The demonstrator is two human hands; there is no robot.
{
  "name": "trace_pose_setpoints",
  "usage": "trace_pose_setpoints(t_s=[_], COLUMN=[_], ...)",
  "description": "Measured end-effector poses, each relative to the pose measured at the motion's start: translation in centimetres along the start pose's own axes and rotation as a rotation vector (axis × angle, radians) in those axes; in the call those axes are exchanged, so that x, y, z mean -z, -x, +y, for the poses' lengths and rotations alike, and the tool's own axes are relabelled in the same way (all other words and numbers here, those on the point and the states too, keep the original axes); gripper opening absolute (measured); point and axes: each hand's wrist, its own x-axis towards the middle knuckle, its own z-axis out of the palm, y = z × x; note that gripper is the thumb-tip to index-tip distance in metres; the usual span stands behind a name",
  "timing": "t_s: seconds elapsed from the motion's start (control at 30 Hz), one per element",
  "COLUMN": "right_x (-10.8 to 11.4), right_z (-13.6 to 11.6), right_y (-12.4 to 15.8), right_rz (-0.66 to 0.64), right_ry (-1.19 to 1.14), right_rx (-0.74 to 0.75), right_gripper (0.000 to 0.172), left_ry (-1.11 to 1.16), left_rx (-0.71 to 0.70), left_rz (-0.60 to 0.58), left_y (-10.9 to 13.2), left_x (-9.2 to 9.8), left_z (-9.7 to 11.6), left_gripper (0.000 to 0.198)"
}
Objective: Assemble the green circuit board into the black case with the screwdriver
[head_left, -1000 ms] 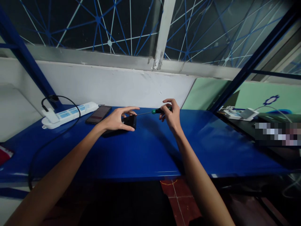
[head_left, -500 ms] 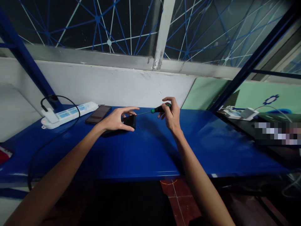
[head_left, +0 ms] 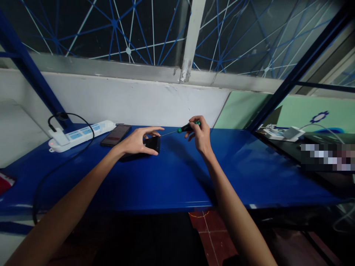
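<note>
My left hand [head_left: 135, 141] is closed around a black box-shaped object [head_left: 152, 144] on the blue table, thumb on the near side and fingers on the far side. What kind of object it is I cannot make out. In my right hand [head_left: 203, 136] is a screwdriver [head_left: 184, 129] with a green and black handle, held nearly level. Its thin shaft points left, and the tip meets the upper right edge of the black object. My palm and wrist hide part of the object's left side.
A smartphone [head_left: 115, 135] lies left of my left hand, beside a white power strip [head_left: 83, 133] with a charger plugged in. A black cable [head_left: 59, 163] runs from it over the table [head_left: 177, 181]. At the right stands a white adapter [head_left: 291, 133].
My right hand and the screwdriver have shifted slightly left and down, the tip staying at the black object's edge. The left hand keeps its hold.
</note>
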Motion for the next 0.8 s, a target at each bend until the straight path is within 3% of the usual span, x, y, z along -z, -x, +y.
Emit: trace_pose_setpoints(t_s=[0.23,0.33,0.47,0.7,0.8], right_x=[0.11,0.54,0.76,0.43,0.54], right_z=[-0.23,0.05,0.58,0.07,0.25], right_y=[0.39,0.21,-0.28,0.16,0.01], right_rz=[0.129,0.071,-0.048,0.017,-0.053], right_ry=[0.201,0.237,0.071,0.137,0.061], right_rx=[0.059,0.03,-0.025,-0.003,-0.025], right_gripper=[0.036,0.035,0.024,0.036,0.034], left_ry=[-0.005,-0.007,-0.018,-0.035,-0.048], left_rx=[-0.018,-0.015,-0.015,-0.03,-0.02], left_rz=[-0.003,0.005,0.009,0.003,-0.002], left_y=[-0.02,-0.01,0.03,-0.04,-0.1], left_x=[0.09,0.2,0.19,-0.05,-0.04], left_z=[0.18,0.08,-0.12,-0.33,-0.28], left_gripper=[0.082,0.081,0.082,0.081,0.081])
